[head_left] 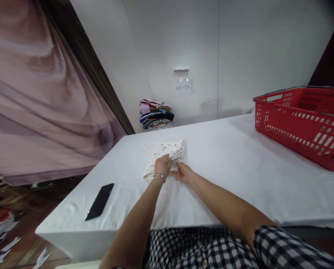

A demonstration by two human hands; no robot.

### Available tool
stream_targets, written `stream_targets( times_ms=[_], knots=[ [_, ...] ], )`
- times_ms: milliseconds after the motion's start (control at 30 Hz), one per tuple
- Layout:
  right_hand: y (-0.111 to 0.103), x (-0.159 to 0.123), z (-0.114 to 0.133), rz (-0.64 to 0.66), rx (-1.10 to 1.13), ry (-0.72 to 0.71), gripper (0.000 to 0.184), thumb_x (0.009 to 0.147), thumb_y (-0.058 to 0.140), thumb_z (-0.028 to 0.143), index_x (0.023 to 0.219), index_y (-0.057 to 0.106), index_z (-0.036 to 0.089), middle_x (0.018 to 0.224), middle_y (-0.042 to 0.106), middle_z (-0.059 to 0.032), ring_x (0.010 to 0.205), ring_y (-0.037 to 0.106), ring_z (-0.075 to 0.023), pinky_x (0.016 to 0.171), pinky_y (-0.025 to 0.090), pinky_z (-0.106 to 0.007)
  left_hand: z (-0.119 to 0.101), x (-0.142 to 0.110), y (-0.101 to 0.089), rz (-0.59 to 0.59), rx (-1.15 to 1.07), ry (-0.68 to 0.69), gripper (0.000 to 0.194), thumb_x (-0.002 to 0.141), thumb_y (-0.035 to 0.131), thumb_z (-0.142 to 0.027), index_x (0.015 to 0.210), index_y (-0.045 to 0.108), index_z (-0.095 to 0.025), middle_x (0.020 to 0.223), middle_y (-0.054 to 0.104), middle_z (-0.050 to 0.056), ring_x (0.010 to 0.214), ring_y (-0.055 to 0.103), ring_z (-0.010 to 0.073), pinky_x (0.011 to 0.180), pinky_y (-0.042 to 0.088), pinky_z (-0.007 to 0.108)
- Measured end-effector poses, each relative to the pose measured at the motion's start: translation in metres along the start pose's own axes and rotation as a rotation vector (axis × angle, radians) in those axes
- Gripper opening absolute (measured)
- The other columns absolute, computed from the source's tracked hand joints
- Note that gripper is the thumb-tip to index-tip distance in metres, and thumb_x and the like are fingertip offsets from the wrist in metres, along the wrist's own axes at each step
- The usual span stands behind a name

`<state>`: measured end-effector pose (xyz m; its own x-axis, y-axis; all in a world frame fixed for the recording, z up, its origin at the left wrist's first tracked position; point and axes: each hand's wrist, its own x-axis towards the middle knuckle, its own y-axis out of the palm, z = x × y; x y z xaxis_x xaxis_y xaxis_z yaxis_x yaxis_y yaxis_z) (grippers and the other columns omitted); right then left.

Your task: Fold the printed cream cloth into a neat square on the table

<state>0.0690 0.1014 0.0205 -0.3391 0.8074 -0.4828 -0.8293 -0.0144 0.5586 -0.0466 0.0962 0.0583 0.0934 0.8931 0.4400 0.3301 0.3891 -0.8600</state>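
Note:
A white folded cloth (162, 148) with small dark prints lies on the white-covered table in front of me. Its layers show along the right and near edges. My left hand (162, 165) is on the near part of the cloth, with its fingers closed on the fabric; a bracelet circles that wrist. Close beside it, my right hand (183, 173) grips the cloth's near right corner between thumb and fingers. The fingertips of both hands are partly hidden by fabric. Whether the cloth is a garment I cannot tell.
A black phone (100, 201) lies at the table's left front. On the right stands a red plastic basket (298, 127). Several folded clothes (156, 115) are stacked by the wall at the back. A pink curtain (37, 97) hangs to the left of the table (211, 149).

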Motion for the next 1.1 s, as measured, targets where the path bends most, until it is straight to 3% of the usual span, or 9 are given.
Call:
stream_targets(
  times_ms=[167,367,467,567,733,900,1000,1100],
  knots=[
    [0.0,0.007,-0.001,-0.07,-0.017,0.019,0.01,0.085,0.047,0.026,0.078,0.042,0.02,0.051,0.044,0.0073,0.033,0.038,-0.003,0.029,0.022,-0.01,0.003,0.0,-0.001,-0.022,0.007,-0.023,0.026,0.077,0.05,-0.025,0.1,0.061,-0.019,0.09,0.067,0.005,0.081,0.06,0.0175,0.073,0.042,0.026],
    [-0.011,0.0,0.003,-0.095,-0.17,0.033,0.013,0.075,0.059,0.021,0.073,0.048,0.016,0.046,0.044,0.006,0.029,0.031,-0.0028,0.026,0.012,-0.013,0.003,-0.002,-0.001,-0.014,0.006,0.023,0.022,0.078,0.049,-0.025,0.095,0.062,-0.02,0.087,0.067,0.004,0.083,0.06,0.0187,0.076,0.042,0.028],
    [-0.014,-0.005,0.002,-0.109,-0.221,-0.032,0.018,0.072,0.061,0.017,0.085,0.049,0.017,0.048,0.046,0.0066,0.03,0.034,-0.0034,0.027,0.016,-0.013,0.002,-0.004,0.001,-0.01,-0.018,0.052,0.024,0.077,0.049,-0.023,0.097,0.062,-0.02,0.091,0.067,0.004,0.086,0.06,0.0186,0.079,0.042,0.028],
    [-0.013,-0.008,-0.001,-0.123,-0.244,-0.114,0.04,0.069,0.063,0.016,0.104,0.044,0.02,0.059,0.054,0.0051,0.038,0.047,-0.0063,0.031,0.031,-0.013,0.002,-0.005,0.002,0.009,-0.035,0.065,0.025,0.077,0.048,-0.021,0.099,0.061,-0.02,0.093,0.067,0.004,0.087,0.06,0.0181,0.079,0.042,0.028],
    [-0.009,-0.008,-0.006,-0.083,-0.236,-0.231,0.052,0.064,0.068,0.016,0.109,0.042,0.022,0.073,0.056,0.004,0.051,0.055,-0.0083,0.046,0.05,-0.022,0.002,-0.004,-0.002,0.032,-0.009,0.073,0.025,0.078,0.047,-0.021,0.099,0.06,-0.021,0.093,0.067,0.003,0.087,0.06,0.0175,0.079,0.042,0.027],
    [-0.009,-0.009,-0.01,0.006,-0.083,-0.203,0.065,0.068,0.064,0.015,0.124,0.029,0.019,0.071,0.059,0.001,0.052,0.059,-0.0123,0.041,0.047,-0.021,0.002,-0.004,-0.002,0.024,0.022,0.054,0.027,0.079,0.047,-0.021,0.103,0.059,-0.018,0.095,0.066,0.005,0.089,0.06,0.0183,0.081,0.042,0.029],
    [-0.011,-0.01,-0.012,-0.05,-0.055,-0.2,0.07,0.069,0.062,0.012,0.128,0.024,0.016,0.066,0.059,0.0013,0.045,0.056,-0.0103,0.035,0.04,-0.016,0.002,-0.007,0.002,0.023,0.02,0.084,0.027,0.079,0.047,-0.02,0.103,0.059,-0.018,0.097,0.066,0.005,0.091,0.059,0.0184,0.083,0.041,0.03],
    [-0.014,-0.011,-0.012,-0.094,-0.082,-0.221,0.072,0.069,0.063,0.013,0.129,0.024,0.017,0.071,0.061,0.0001,0.048,0.058,-0.0102,0.036,0.042,-0.016,0.001,-0.01,0.005,0.034,0.006,0.108,0.026,0.078,0.047,-0.02,0.101,0.059,-0.019,0.097,0.066,0.004,0.092,0.058,0.0182,0.084,0.041,0.03]
  ],
)
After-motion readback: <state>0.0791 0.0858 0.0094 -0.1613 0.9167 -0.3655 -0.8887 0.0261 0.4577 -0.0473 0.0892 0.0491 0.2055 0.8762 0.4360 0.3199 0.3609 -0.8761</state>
